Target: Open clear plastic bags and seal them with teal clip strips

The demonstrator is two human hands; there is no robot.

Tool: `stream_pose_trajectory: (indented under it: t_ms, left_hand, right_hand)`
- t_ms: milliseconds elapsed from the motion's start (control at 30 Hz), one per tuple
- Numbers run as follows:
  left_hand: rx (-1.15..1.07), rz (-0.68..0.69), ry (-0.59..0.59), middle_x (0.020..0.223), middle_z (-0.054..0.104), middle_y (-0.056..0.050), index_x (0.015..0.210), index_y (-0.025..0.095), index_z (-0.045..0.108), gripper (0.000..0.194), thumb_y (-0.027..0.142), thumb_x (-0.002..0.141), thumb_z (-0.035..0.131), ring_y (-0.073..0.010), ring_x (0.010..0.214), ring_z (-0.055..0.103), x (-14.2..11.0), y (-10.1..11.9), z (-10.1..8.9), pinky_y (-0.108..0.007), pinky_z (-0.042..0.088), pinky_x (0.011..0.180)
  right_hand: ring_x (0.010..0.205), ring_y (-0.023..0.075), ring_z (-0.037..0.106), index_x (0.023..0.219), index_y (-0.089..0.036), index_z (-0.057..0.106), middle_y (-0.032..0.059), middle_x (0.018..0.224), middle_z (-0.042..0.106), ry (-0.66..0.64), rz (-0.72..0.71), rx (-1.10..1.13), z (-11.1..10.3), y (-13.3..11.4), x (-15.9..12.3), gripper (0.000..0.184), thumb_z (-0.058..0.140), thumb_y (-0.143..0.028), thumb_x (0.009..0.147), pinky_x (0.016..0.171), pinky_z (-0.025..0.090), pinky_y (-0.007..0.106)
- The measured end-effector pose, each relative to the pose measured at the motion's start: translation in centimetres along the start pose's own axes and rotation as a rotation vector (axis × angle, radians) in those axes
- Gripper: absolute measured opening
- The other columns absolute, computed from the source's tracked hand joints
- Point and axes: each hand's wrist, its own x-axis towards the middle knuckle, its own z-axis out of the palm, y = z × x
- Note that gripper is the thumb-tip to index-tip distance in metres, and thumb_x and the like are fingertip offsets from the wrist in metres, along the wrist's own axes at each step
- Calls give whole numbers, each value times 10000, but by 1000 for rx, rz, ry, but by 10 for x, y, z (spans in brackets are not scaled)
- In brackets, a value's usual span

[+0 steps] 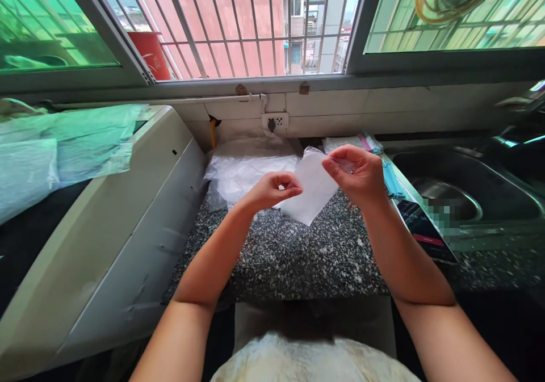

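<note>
A small white sheet [313, 186], with what looks like clear plastic along its upper edge, is held up above the speckled countertop [306, 257]. My left hand [275, 191] pinches its left edge between thumb and fingers. At the upper right edge, my right hand [357, 172] has its fingers closed on the same sheet. Behind my left hand lies a pile of clear plastic bags [251, 166]. Beyond my right hand are more clear plastic packets [347, 143] and a bundle of light blue strips [394, 180].
A phone [426, 231] lies to the right, beside a dark sink [502, 183] holding a metal bowl [447, 197]. On the left stands a bulky white appliance [140, 212] with green plastic sheeting [93, 143] over it. A wall socket [275, 122] and barred window [238, 24] are behind.
</note>
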Motion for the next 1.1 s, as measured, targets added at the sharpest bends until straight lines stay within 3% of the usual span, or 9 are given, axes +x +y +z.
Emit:
stream_pose_trajectory:
  t_ms: [233, 433, 700, 1100]
  left_hand:
    - [18, -18, -6, 641, 585, -8, 693, 145, 622, 278, 420, 718, 655, -104, 629, 503, -2, 3, -3, -245, 427, 615]
    - [1, 55, 91, 706, 617, -29, 733, 153, 633, 310, 462, 727, 659, -125, 699, 540, -5, 9, -8, -255, 450, 648]
    - [-35, 147, 206, 605, 478, 14, 594, 181, 537, 350, 476, 726, 670, -106, 619, 444, -11, 19, -11, -268, 394, 590]
    - [-77, 128, 184, 603, 453, 22, 599, 174, 522, 335, 443, 721, 679, -98, 613, 423, -12, 27, -11, -265, 375, 591]
  right_hand:
    - [618, 114, 535, 704, -221, 579, -20, 655, 599, -21, 8, 2, 2, -3, -2, 140, 623, -342, 759, 610, 466, 278]
    - [611, 113, 521, 686, -223, 582, -18, 654, 604, -68, 1, -11, 6, -7, -5, 130, 621, -323, 759, 595, 455, 275]
    - [597, 97, 504, 676, -205, 583, -23, 640, 585, -173, 6, 4, 13, -10, -9, 152, 609, -326, 766, 581, 427, 265]
    - [600, 99, 508, 671, -203, 584, -24, 638, 593, -182, -6, -4, 16, -9, -9, 151, 603, -319, 767, 589, 422, 270]
